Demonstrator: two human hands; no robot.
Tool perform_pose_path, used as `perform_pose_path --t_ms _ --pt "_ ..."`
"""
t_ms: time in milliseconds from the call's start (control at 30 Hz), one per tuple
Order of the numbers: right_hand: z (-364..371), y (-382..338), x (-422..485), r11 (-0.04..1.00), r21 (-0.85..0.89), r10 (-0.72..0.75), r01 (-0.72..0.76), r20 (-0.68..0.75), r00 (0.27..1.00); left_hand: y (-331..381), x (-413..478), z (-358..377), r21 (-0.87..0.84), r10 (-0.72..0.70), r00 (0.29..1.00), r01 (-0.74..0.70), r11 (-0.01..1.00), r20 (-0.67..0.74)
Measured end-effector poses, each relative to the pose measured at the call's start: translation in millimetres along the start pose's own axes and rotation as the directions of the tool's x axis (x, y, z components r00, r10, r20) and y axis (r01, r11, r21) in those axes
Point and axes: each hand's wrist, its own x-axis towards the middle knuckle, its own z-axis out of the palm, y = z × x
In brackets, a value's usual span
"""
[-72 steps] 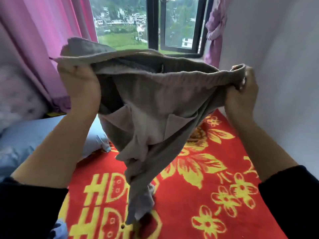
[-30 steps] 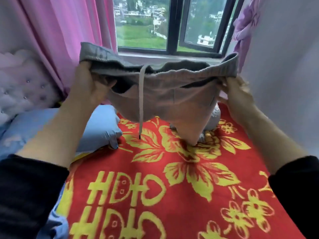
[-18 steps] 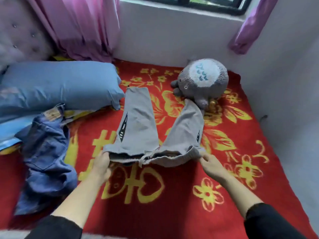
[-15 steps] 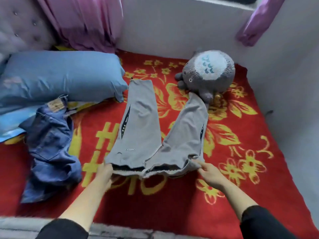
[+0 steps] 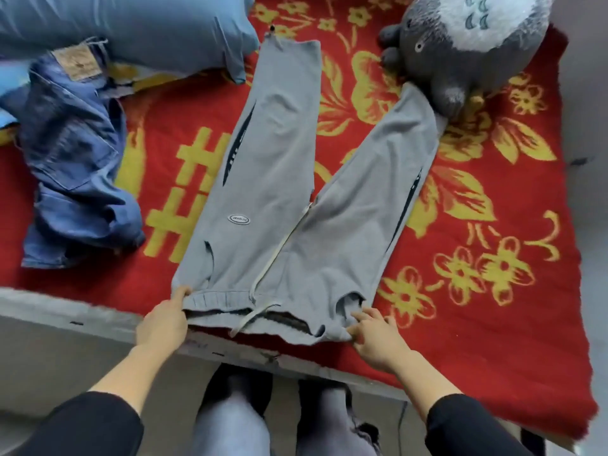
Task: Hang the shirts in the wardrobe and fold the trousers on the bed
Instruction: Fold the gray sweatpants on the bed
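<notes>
The soft grey jersey trousers with a drawstring [image 5: 296,199] lie flat in the middle of the frame on the red, yellow-flowered blanket of the bed [image 5: 493,324]. Their legs splay apart toward the top, and the right cuff touches a grey plush toy [image 5: 460,51]. The left hand [image 5: 161,319] pinches one waistband corner at lower centre, and the right hand [image 5: 375,337] appears to pinch the other. The cloth looks light and limp, so it will likely sag and wrinkle. Waistband and cuffs seem the best holds. Crumpled blue denim jeans [image 5: 75,159] lie at left. No container shows.
</notes>
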Motion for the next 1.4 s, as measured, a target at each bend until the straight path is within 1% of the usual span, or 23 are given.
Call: perform_pose_path --t_ms 133,200,300,333,433,500,567,600,700,733,800,833,867,900,933,1000,1033,1100,1133,1200,1233,1333,1400 --pt "28.9 8.4 24.3 0.999 0.038 -0.025 0.019 0.152 0.988 11.8 -4.8 50.7 -0.161 -0.214 0.969 0.233 0.959 0.124" --pt "39.5 15.4 35.0 0.993 0.118 -0.016 -0.004 0.166 0.986 27.9 -13.2 78.7 -0.262 -0.27 0.947 0.309 0.914 0.175" --pt "49.2 27.4 52.2 0.964 0.266 -0.012 -0.005 0.063 0.998 64.7 -27.9 123.7 -0.442 -0.229 0.94 0.323 0.837 0.252" --pt "53.1 31.9 58.5 0.955 0.298 -0.017 0.01 0.022 1.0 78.3 -33.3 140.0 -0.519 -0.208 0.934 0.336 0.786 0.29" --pt "62.0 41.2 74.7 0.928 0.37 -0.004 0.044 -0.108 0.994 117.0 -46.5 174.8 -0.721 -0.159 0.908 0.405 0.562 0.386" --pt "68.0 44.5 83.9 0.917 0.389 -0.011 0.092 -0.205 0.979 138.5 -51.3 192.4 -0.778 -0.138 0.91 0.408 0.478 0.392" --pt "72.7 46.6 92.6 0.905 0.404 -0.034 0.133 -0.243 0.969 152.3 -52.5 204.3 -0.801 -0.122 0.929 0.365 0.475 0.35" --pt "75.6 47.1 96.3 0.914 0.382 -0.052 0.137 -0.223 0.973 156.1 -53.2 208.0 -0.809 -0.117 0.938 0.341 0.479 0.326" --pt "84.4 49.3 103.8 0.969 0.198 -0.13 0.15 -0.11 0.985 156.0 -53.1 212.9 -0.814 -0.085 0.955 0.288 0.505 0.285" --pt "85.7 50.9 104.8 0.972 0.181 -0.14 0.153 -0.08 0.987 154.3 -54.2 213.1 -0.804 -0.084 0.956 0.281 0.523 0.279" --pt "84.8 54.0 107.1 0.957 0.253 -0.141 0.145 -0.034 0.989 152.9 -59.3 213.3 -0.773 -0.107 0.963 0.264 0.577 0.249" --pt "82.4 56.3 109.0 0.939 0.322 -0.125 0.125 -0.019 0.992 153.8 -62.3 212.5 -0.724 -0.117 0.969 0.24 0.647 0.216" --pt "79.4 59.8 111.5 0.912 0.402 -0.082 0.085 -0.024 0.996 154.9 -66.9 212.7 -0.634 -0.114 0.981 0.187 0.75 0.156" --pt "76.4 64.0 114.6 0.877 0.48 -0.007 0.032 -0.054 0.999 157.4 -72.1 213.2 -0.523 -0.086 0.995 0.105 0.846 0.06" --pt "73.3 69.5 118.7 0.836 0.548 0.093 -0.022 -0.102 0.99 160.7 -76.6 214.4 -0.413 -0.028 0.998 0.001 0.911 -0.059" --pt "69.4 85.1 126.2 0.757 0.644 0.312 -0.111 -0.207 0.927 167.7 -79.4 219.2 -0.211 0.14 0.967 -0.185 0.96 -0.215" --pt "68.4 93.2 129.8 0.71 0.687 0.414 -0.154 -0.231 0.881 171.1 -77.4 223.3 -0.114 0.223 0.951 -0.251 0.961 -0.216" --pt "66.2 105.9 138.0 0.545 0.808 0.575 -0.226 -0.164 0.801 176.3 -70.0 232.3 0.071 0.345 0.935 -0.34 0.938 -0.086" --pt "64.7 109.8 142.4 0.423 0.874 0.616 -0.24 -0.083 0.783 179.2 -65.4 235.7 0.14 0.356 0.934 -0.352 0.926 -0.008" --pt "59.9 113.9 152.0 0.196 0.957 0.603 -0.213 0.053 0.796 186.6 -57.7 238.5 0.261 0.342 0.939 -0.342 0.903 0.046" --pt "56.1 114.9 157.0 0.14 0.972 0.57 -0.19 0.078 0.818 192.0 -54.9 237.1 0.299 0.333 0.941 -0.334 0.894 0.057" --pt "41.2 113.7 168.4 0.142 0.977 0.506 -0.157 0.064 0.86 207.9 -46.7 222.8 0.302 0.279 0.952 -0.304 0.904 0.124" --pt "28.5 109.9 174.3 0.072 0.99 0.511 -0.119 0.066 0.857 210.9 -37.7 202.7 0.171 0.241 0.961 -0.263 0.95 0.136"
